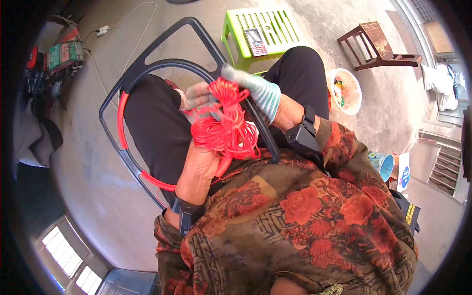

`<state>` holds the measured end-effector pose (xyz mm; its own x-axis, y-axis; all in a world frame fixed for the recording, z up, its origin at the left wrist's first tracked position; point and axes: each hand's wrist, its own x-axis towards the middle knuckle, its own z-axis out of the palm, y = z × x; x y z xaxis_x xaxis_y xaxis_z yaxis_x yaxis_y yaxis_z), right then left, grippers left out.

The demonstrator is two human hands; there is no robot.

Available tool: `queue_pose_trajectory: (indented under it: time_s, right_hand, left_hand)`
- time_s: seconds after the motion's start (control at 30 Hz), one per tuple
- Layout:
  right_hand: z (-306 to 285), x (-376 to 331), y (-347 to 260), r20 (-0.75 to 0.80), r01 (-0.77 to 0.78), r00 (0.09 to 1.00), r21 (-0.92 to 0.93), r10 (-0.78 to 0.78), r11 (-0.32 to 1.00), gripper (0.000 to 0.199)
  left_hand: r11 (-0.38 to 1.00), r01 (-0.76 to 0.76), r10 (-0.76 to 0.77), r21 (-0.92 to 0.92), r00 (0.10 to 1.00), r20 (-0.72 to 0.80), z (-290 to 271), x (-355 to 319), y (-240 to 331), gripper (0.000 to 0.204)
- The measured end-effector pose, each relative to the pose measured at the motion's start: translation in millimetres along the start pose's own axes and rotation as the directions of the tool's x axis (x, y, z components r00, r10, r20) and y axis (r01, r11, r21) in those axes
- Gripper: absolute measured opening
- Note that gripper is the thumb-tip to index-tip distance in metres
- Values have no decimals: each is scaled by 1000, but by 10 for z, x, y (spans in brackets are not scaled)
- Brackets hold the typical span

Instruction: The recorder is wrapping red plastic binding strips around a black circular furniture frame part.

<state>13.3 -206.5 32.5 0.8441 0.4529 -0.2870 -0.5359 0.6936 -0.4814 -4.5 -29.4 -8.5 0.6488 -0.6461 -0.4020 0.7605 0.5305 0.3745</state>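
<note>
Head view looks down on a bunch of red string [226, 128] held up in front of the person's tummy. The left hand's [203, 156] grip is holding the string, which hides most of it. The right hand [258, 91], in a striped glove, is at the top; I cannot tell how tight its grip is. A black frame [209, 44] lies across the legs [157, 120].
</note>
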Motion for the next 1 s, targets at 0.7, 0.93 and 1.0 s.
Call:
queue_pose_trajectory:
  time_s: [0.7,0.93,1.0]
  right_hand:
    - [-8,-677,378,-360,-249,932,-719,-41,649,57]
    - [-170,-606,481,-175,15,965,-706,-194,708,69]
    - [-180,-592,446,-285,-163,958,-548,0,821,60]
  left_hand:
    - [978,-28,39,209,998,-49,97,73,40,7]
    - [985,-62,69,163,997,-37,100,82,29,7]
    - [981,-76,83,180,996,-33,125,89,29,7]
